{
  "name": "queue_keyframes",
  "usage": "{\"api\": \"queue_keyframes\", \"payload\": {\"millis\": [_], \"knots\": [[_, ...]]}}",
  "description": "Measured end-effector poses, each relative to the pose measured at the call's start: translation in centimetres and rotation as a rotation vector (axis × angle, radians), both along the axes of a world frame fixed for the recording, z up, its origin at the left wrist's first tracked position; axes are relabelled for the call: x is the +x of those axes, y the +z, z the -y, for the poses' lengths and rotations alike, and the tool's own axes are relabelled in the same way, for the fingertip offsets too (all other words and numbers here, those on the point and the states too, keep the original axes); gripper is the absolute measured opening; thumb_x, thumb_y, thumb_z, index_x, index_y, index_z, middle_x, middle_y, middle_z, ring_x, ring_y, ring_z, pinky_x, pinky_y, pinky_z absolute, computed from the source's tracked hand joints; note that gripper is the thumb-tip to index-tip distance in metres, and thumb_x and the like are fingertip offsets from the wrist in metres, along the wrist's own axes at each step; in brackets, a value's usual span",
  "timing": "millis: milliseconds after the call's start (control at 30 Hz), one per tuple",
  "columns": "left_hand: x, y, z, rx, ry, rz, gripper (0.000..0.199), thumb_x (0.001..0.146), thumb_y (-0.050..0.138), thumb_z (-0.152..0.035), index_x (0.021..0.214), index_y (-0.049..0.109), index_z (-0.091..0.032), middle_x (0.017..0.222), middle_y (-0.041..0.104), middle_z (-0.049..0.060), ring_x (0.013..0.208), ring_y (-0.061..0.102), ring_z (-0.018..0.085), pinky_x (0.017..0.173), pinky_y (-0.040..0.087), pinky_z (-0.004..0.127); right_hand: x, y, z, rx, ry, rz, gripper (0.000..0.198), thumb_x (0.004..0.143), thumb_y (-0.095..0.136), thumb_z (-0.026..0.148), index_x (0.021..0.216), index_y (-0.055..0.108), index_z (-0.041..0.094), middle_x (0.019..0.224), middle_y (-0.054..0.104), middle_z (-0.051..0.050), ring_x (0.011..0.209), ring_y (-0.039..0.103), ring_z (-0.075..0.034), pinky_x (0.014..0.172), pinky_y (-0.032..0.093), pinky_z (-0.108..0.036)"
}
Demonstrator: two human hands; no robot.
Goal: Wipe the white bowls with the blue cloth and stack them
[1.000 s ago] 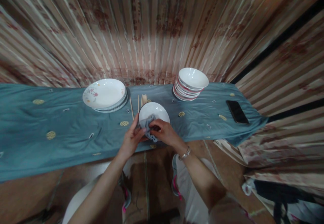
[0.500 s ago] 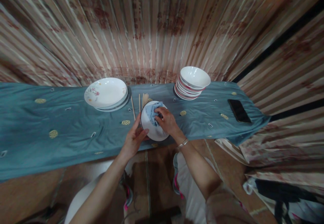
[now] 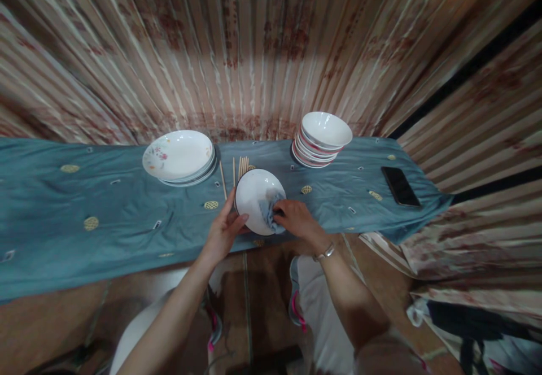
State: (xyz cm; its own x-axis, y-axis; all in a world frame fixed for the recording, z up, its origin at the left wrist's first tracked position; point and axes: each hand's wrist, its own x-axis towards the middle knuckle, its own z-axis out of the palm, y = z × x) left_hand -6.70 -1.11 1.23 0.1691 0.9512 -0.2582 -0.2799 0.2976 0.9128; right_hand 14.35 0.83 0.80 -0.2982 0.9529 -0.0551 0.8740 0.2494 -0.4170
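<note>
A white bowl with a dark rim (image 3: 252, 197) is tilted toward me above the near edge of the table. My left hand (image 3: 225, 229) grips its left side, thumb over the rim and the other fingers partly hidden behind. Bunched in my right hand (image 3: 295, 218) is a light blue cloth (image 3: 270, 211), pressed on the lower right of the bowl's inside. Just beyond the bowl lie several wooden chopsticks (image 3: 243, 166), some partly covered by it.
On the teal tablecloth (image 3: 122, 205), a stack of floral plates (image 3: 180, 157) stands left of the chopsticks. Several stacked bowls (image 3: 324, 132) stand to the right at the back. Farther right lies a black phone (image 3: 400, 186). A pleated curtain (image 3: 262, 53) hangs behind the table.
My right hand has moved the cloth from the bowl's upper middle down and right to its lower right side. The left hand and bowl have stayed nearly still.
</note>
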Motion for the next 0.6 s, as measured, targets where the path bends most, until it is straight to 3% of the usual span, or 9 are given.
{"api": "queue_keyframes", "payload": {"millis": [333, 533, 600], "knots": [[0.0, 0.0, -0.1, 0.026, -0.005, -0.008, 0.119, 0.063, 0.085, -0.044, 0.158, 0.016, -0.023, 0.077, 0.072, 0.000, 0.066, 0.065, 0.016, 0.063, 0.057, 0.027, -0.9, 1.0, 0.4, -0.207, 0.184, -0.387, 0.014, 0.082, 0.067, 0.013, 0.092, 0.075, 0.018, 0.090, 0.075, -0.003, 0.082, 0.068, -0.016, 0.075, 0.047, -0.025], [-0.1, -0.4, -0.2, 0.034, 0.037, -0.011, 0.110, 0.065, 0.084, -0.040, 0.156, 0.026, -0.024, 0.061, 0.059, -0.007, 0.054, 0.054, 0.010, 0.057, 0.054, 0.023, -3.1, -0.4, 0.4, -0.182, 0.211, -0.725, 0.025, 0.080, 0.063, 0.010, 0.101, 0.072, 0.017, 0.099, 0.072, -0.004, 0.092, 0.067, -0.017, 0.083, 0.051, -0.028], [-0.2, -0.5, -0.2, 0.037, 0.035, -0.022, 0.107, 0.066, 0.083, -0.041, 0.156, 0.027, -0.025, 0.062, 0.059, -0.007, 0.054, 0.053, 0.009, 0.056, 0.053, 0.021, -4.0, -0.9, 0.2, -0.135, 0.210, -0.809, 0.034, 0.081, 0.060, 0.011, 0.113, 0.069, 0.018, 0.107, 0.070, -0.005, 0.098, 0.066, -0.018, 0.088, 0.051, -0.030]]}}
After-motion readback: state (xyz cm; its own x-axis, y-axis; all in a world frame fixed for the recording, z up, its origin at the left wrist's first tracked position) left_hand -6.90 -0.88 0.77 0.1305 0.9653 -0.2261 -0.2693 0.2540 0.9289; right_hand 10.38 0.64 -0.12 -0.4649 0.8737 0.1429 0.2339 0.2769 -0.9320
